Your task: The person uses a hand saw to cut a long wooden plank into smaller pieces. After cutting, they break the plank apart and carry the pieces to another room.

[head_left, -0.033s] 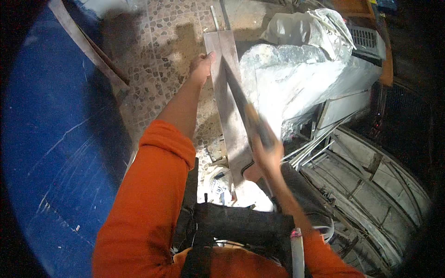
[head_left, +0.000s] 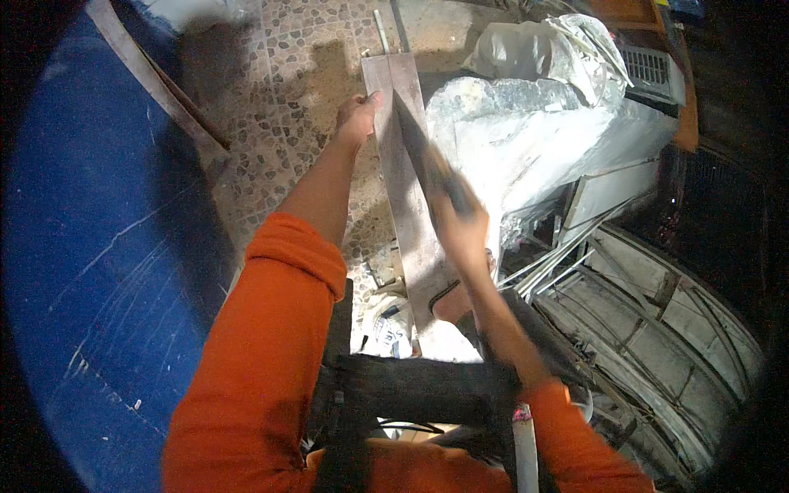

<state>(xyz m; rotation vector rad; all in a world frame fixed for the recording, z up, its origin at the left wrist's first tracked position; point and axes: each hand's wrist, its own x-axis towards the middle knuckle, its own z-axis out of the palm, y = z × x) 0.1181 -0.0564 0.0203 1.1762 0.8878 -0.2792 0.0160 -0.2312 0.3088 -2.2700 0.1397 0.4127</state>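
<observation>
A long brownish wooden plank [head_left: 406,197] runs away from me through the middle of the view. My left hand [head_left: 358,120] is closed on its left edge near the far end, the thumb lying on top. In my right hand [head_left: 463,234], smeared by motion, is a handsaw [head_left: 416,141] with a dark, tapering blade. The blade lies along the plank's upper face, its tip pointing away from me near the left hand. My fingers hide most of the saw's handle; its teeth cannot be made out.
Right of the plank stands a bulky pale block [head_left: 526,148] with a crumpled white sack [head_left: 575,57] on it. Metal frames and rods [head_left: 641,304] lie at the lower right. A blue panel [head_left: 90,246] fills the left, beside a stone-patterned tiled floor [head_left: 288,107].
My right hand and the handsaw have slid forward and slightly left along the plank. The left hand stays in place on the plank's edge.
</observation>
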